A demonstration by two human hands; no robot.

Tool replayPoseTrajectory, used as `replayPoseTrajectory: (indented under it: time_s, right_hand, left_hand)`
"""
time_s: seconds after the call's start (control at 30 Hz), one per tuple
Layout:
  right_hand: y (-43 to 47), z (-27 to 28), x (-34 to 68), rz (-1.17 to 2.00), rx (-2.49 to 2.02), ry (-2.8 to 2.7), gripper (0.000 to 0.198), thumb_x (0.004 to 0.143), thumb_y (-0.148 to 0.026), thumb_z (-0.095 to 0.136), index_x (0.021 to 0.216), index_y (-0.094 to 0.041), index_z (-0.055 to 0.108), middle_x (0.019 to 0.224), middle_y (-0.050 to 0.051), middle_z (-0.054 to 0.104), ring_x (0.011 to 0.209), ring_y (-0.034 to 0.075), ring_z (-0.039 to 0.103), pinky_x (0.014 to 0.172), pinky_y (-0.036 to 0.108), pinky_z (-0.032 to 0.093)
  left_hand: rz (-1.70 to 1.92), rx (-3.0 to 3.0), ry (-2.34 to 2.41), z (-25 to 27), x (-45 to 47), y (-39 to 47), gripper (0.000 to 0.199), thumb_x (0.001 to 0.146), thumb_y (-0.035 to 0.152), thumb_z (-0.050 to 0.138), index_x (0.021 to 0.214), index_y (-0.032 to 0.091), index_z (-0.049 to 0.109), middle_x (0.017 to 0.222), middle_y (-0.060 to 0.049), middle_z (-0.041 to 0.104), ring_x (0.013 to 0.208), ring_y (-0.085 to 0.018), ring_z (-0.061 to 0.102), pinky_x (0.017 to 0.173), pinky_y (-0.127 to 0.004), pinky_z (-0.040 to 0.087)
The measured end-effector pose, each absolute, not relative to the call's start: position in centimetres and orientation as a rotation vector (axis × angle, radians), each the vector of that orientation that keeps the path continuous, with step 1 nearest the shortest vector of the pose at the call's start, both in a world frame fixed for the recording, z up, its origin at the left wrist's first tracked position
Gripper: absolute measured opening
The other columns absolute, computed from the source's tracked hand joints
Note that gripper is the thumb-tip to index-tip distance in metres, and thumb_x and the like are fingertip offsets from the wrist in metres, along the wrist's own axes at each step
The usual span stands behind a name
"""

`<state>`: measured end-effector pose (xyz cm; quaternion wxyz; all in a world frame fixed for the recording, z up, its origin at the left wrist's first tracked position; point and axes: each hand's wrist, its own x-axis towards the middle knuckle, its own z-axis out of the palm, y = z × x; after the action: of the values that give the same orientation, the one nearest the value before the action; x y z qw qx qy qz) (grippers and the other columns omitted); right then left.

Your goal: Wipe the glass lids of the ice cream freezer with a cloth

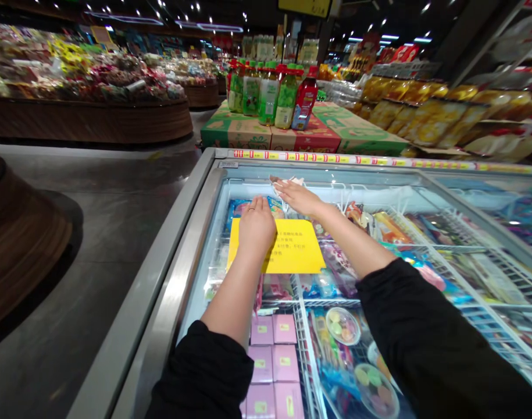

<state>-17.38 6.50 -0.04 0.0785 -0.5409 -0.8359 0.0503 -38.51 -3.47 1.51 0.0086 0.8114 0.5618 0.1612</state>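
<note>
My left hand point(257, 224) lies palm down on the glass lid point(361, 180) of a chest freezer, its fingers stretched forward and a ring on one of them. It covers the left part of a yellow notice point(298, 247) with printed text. Farther forward, my right hand point(297, 196) presses a crumpled white cloth or tissue point(297, 181) against the glass near the far edge. Its fingers point left over the cloth, whose exact kind I cannot make out. Below the glass are pink and lilac boxes point(272, 355) and round tubs point(343, 326) of coloured pieces.
Wire dividers point(307, 349) part the frozen goods. A metal frame point(174, 279) edges the freezer on the left. Behind stand bottled drinks point(268, 93) on printed cartons point(304, 137). Jars point(427, 113) are stacked at right, and a wooden display point(86, 119) stands at left.
</note>
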Motion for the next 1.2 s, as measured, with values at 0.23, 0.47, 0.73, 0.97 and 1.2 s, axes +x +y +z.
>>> replayPoseTrajectory:
  time_s: [0.23, 0.47, 0.73, 0.97, 1.2]
  right_hand:
    - [2.6, -0.1, -11.2, 0.217, -1.616, -2.452, 0.068, 0.110, -0.059, 0.021, 0.168, -0.030, 0.043, 0.175, -0.001, 0.039, 0.165, 0.025, 0.029, 0.138, 0.051, 0.020]
    - [8.5, -0.2, -15.2, 0.144, -1.846, -2.305, 0.066, 0.111, -0.054, 0.028, 0.170, -0.027, 0.040, 0.175, 0.002, 0.039, 0.165, 0.031, 0.029, 0.135, 0.058, 0.024]
    - [0.5, 0.1, -16.7, 0.203, -1.535, -2.503, 0.063, 0.112, -0.050, 0.026, 0.168, -0.027, 0.043, 0.177, 0.001, 0.035, 0.165, 0.028, 0.027, 0.137, 0.052, 0.020]
    - [-2.3, 0.3, -12.6, 0.264, -1.525, -2.492, 0.067, 0.111, -0.061, 0.021, 0.169, -0.033, 0.042, 0.176, -0.002, 0.036, 0.165, 0.026, 0.027, 0.138, 0.052, 0.018]
    - [3.4, 0.6, -15.9, 0.160, -1.753, -2.401, 0.065, 0.111, -0.048, 0.024, 0.169, -0.025, 0.042, 0.176, 0.001, 0.036, 0.165, 0.029, 0.027, 0.138, 0.051, 0.019]
  left_hand:
    - [0.503, 2.532, 1.738, 1.5, -38.5, -3.4, 0.052, 0.107, 0.011, 0.040, 0.156, -0.004, 0.052, 0.164, -0.025, 0.049, 0.156, -0.030, 0.048, 0.129, -0.042, 0.038]
    - [0.552, 2.521, 1.729, 1.3, -38.5, -3.2, 0.052, 0.106, 0.011, 0.041, 0.155, 0.000, 0.054, 0.163, -0.024, 0.051, 0.155, -0.030, 0.050, 0.129, -0.044, 0.038]
    - [0.543, 2.512, 1.740, 1.6, -38.4, -3.3, 0.051, 0.107, 0.012, 0.041, 0.154, -0.002, 0.054, 0.164, -0.024, 0.050, 0.155, -0.030, 0.049, 0.130, -0.043, 0.038]
    - [0.520, 2.525, 1.741, 1.6, -38.5, -3.3, 0.052, 0.106, 0.012, 0.041, 0.155, -0.001, 0.053, 0.164, -0.023, 0.050, 0.155, -0.029, 0.049, 0.129, -0.041, 0.038]
    - [0.544, 2.526, 1.738, 1.2, -38.5, -3.1, 0.053, 0.107, 0.013, 0.040, 0.156, -0.001, 0.053, 0.164, -0.023, 0.051, 0.155, -0.030, 0.049, 0.129, -0.042, 0.038]
